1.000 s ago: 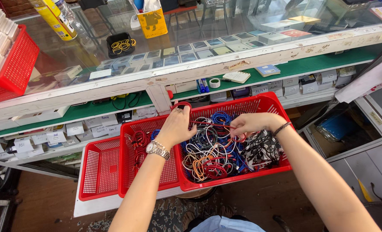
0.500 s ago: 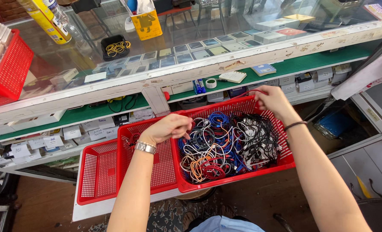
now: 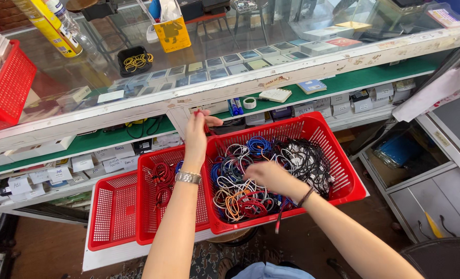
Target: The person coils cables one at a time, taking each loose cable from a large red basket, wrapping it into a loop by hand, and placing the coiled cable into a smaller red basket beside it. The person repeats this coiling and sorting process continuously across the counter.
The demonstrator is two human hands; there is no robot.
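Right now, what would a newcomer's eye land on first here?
The big red basket in the middle, heaped with coiled cables in blue, white, black, red and orange. The right hand is down among the coils, while the left hand is raised at the basket's back left corner, pinching something small and red. Two more red baskets sit to the left.

Counted — red baskets and hands
Four red mesh baskets (image 3: 333,155): three nested at six o'clock, one at nine o'clock — two hands.
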